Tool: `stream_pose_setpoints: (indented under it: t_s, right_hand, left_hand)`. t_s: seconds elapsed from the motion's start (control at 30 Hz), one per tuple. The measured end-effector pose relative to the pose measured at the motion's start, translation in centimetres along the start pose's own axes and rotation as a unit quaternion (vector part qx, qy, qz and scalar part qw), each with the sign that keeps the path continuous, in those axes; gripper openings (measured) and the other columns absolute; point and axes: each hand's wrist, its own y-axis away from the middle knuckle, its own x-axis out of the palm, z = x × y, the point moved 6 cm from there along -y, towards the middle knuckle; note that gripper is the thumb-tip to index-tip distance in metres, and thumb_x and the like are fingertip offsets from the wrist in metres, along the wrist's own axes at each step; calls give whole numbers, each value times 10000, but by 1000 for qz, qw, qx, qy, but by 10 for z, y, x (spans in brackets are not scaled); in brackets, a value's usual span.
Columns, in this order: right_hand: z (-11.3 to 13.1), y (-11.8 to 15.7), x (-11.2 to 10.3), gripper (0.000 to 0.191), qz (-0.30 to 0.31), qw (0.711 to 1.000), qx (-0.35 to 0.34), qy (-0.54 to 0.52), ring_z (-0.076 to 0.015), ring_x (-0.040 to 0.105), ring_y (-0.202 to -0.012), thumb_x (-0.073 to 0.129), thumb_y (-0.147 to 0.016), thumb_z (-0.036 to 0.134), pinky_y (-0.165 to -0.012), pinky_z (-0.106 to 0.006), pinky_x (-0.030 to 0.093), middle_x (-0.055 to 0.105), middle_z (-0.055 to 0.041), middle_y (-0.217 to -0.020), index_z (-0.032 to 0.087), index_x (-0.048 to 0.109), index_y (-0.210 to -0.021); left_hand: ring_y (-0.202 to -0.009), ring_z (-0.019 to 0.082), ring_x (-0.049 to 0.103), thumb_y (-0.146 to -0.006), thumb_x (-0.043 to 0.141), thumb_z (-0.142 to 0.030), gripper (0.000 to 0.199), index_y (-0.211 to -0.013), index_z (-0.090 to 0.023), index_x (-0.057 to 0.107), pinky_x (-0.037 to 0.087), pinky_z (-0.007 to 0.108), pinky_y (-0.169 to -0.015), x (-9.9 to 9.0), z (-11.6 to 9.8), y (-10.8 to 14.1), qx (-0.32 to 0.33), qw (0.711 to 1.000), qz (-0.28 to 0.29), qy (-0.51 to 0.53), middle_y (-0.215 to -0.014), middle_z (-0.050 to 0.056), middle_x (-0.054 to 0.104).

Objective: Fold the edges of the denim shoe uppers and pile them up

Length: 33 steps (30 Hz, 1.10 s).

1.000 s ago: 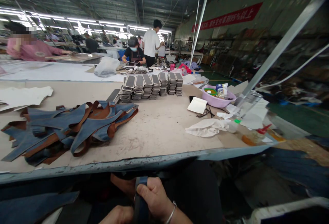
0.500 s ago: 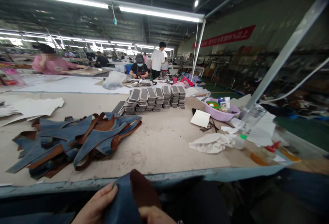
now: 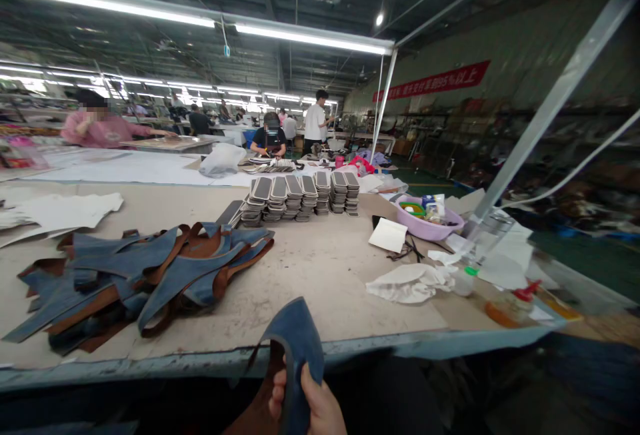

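Observation:
My right hand (image 3: 323, 405) is closed on a blue leather piece (image 3: 300, 332) with a brown inner side, its thumb on the blue face and its fingertips showing at the left edge. The piece stands up curved at the table's front edge, and its lower part runs out of the picture. My left hand is out of sight. On the left of the table (image 3: 320, 295) lies a heap of similar blue and brown leather pieces (image 3: 175, 268). Behind it stand several stacks of grey, pale-edged flat pieces (image 3: 300, 195).
At the right are a purple basin (image 3: 425, 225), a crumpled white sheet (image 3: 410, 282), a white pad (image 3: 387, 235) and a red-capped bottle (image 3: 510, 308). A metal post (image 3: 545, 112) slants up there. White sheets (image 3: 75, 212) lie at the left. Several people are farther back.
My left hand has let go of the leather piece and left the view. The piece is raised and turned in my right hand, which has moved slightly right.

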Motion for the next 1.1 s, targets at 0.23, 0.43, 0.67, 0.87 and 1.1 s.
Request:
stream_pose_setpoints:
  t_s: [0.23,0.43,0.67,0.87,1.1]
  right_hand:
    - [3,5,9,444,-12,999,-30,-34,-178,659,-705,682,-756,432,-672,-299,526,715,-100,-801,80,639,-1023]
    - [-6,6,8,472,8,1000,-2,-13,-193,665,-713,653,-773,456,-702,-330,520,717,-102,-790,79,623,-1055]
    - [-17,11,15,542,96,992,54,59,-169,644,-711,622,-777,518,-743,-337,491,697,-101,-847,87,591,-1104]
    - [-16,20,22,639,198,953,47,222,-174,603,-836,705,-678,541,-733,-274,461,659,-72,-947,133,580,-1153]
    - [-18,33,36,422,269,867,22,418,-195,604,-861,585,-794,496,-768,-279,456,686,-49,-905,155,698,-1014]
  left_hand:
    - [-469,71,384,-606,740,-530,427,-606,-125,605,263,212,-464,-25,33,39,-101,989,104,-17,-512,-19,501]
    - [-492,71,302,-683,699,-467,379,-599,-131,545,224,215,-475,-37,33,47,-127,988,85,-18,-523,-46,379]
    - [-589,138,515,-655,729,-404,287,-719,-129,673,407,237,-584,-30,18,51,-119,991,51,42,-620,18,599]
    - [-633,168,616,-660,742,-336,254,-828,-147,727,486,255,-626,-33,11,52,-84,995,6,60,-660,34,692]
    - [-748,233,673,-637,751,-347,293,-869,-175,702,529,266,-632,-64,9,62,-11,995,-97,3,-747,38,731]
